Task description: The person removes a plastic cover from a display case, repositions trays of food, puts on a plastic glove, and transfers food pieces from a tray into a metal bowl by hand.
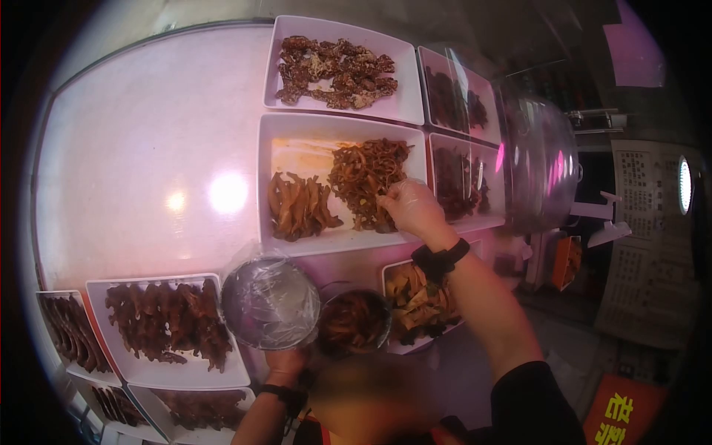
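Observation:
My left hand (288,361) is closed on the near edge of a round metal bowl (271,302) lined with a clear plastic bag. I see no food in the bowl. My right hand (415,209), in a clear plastic glove, reaches into a white tray (297,248). Its fingers are pinched together at the edge of a pile of brown shredded food strips (367,174), touching them. Beside that pile, in the same tray, lie thicker brown pieces (300,206).
Behind is a tray of sesame-coated meat pieces (337,70). Close to me are a bowl of dark saucy food (354,322) and a tray of yellowish slices (415,297). Trays of dark meat (170,319) line the left; a clear curved guard (541,163) stands at right.

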Motion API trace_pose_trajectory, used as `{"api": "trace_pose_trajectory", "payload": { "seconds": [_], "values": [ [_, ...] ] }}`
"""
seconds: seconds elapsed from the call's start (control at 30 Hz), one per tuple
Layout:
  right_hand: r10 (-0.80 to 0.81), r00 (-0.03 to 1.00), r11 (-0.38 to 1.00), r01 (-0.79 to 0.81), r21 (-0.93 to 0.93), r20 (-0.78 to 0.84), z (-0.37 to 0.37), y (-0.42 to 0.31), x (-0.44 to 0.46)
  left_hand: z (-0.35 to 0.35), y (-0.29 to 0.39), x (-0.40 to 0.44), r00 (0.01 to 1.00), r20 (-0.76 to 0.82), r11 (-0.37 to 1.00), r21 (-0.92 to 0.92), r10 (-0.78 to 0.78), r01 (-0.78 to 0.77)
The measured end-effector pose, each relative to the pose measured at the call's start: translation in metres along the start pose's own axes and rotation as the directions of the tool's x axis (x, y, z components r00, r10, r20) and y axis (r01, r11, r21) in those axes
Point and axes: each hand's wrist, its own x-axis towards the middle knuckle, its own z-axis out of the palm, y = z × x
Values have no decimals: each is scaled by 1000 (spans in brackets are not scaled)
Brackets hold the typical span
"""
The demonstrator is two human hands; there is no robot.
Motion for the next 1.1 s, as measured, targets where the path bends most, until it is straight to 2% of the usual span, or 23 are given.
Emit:
{"api": "trace_pose_trajectory", "payload": {
  "seconds": [0.03, 0.1, 0.13, 0.17, 0.2, 0.23, 0.27, 0.37, 0.43, 0.5, 0.53, 0.6, 0.63, 0.7, 0.73, 0.8, 0.93, 1.0, 1.03, 1.1],
  "values": [
    [0, 1000, 1000, 0, 2, -1, 10, 1, 5, 1, -1, 0, 1000, 0, 1000, 2, 1, -1],
    [17, 991, 1000, -15, -14, 129, 35, 11, 15, 2, -2, -1, 1000, -4, 1000, 0, 14, -14],
    [8, 996, 998, -3, -64, 89, 41, 14, 16, 5, -3, -2, 1000, -2, 1000, 3, 14, -14],
    [8, 996, 998, -3, -60, 92, 42, 20, 16, 7, -5, -4, 999, 4, 995, -88, -49, 49],
    [-23, 989, 995, 37, -95, 145, 24, 10, 11, 8, -6, -6, 993, 12, 977, -179, -116, 116],
    [-54, 978, 988, 81, -132, 199, 12, 5, 9, 2, -2, -4, 992, 9, 976, -180, -125, 124],
    [80, 984, 995, -69, -75, 157, 8, 8, 9, -4, 3, -2, 991, 35, 976, -176, -125, 130],
    [27, 971, 989, 8, -145, 237, -20, 28, 2, -8, 6, 1, 996, 38, 981, -171, -81, 86],
    [28, 979, 996, -10, -86, 203, -24, 23, -5, -8, 4, 0, 999, 12, 986, -158, -52, 54],
    [37, 998, 990, -44, 135, 52, -15, 18, -10, -5, 4, -3, 990, 12, 963, -232, -138, 137],
    [34, 998, 989, -41, 141, 55, -11, 13, -11, -3, 3, -4, 990, 12, 964, -226, -141, 140],
    [-50, 996, 945, 22, 327, 79, -3, -16, -12, -2, 2, -1, 995, -14, 967, -237, -101, 95],
    [-52, 996, 944, 24, 329, 78, 9, -26, -9, -7, 5, 2, 995, -16, 968, -234, -102, 95],
    [-94, 984, 865, 6, 502, 150, 36, -42, 0, -16, 12, 5, 996, 28, 983, -163, -79, 83],
    [-93, 985, 864, 5, 504, 149, 44, -50, 1, -15, 11, 5, 997, 29, 984, -161, -78, 81],
    [-235, 971, 938, 213, 273, 52, 55, -61, 0, -16, 10, 7, 1000, -10, 998, -65, -24, 24],
    [-288, 957, 903, 258, 343, 39, 57, -50, 1, -13, 10, 4, 997, 23, 976, -200, -80, 83],
    [-93, 980, 838, -19, 545, 177, 42, -36, 1, -2, 1, -1, 998, -34, 974, -222, -49, 40],
    [-93, 979, 842, -19, 539, 179, 33, -30, 1, -2, 1, -2, 998, -35, 972, -229, -52, 43],
    [-129, 991, 949, 137, 284, -44, 19, -17, 2, -2, 1, -3, 995, 4, 966, -242, -97, 95]
  ]
}}
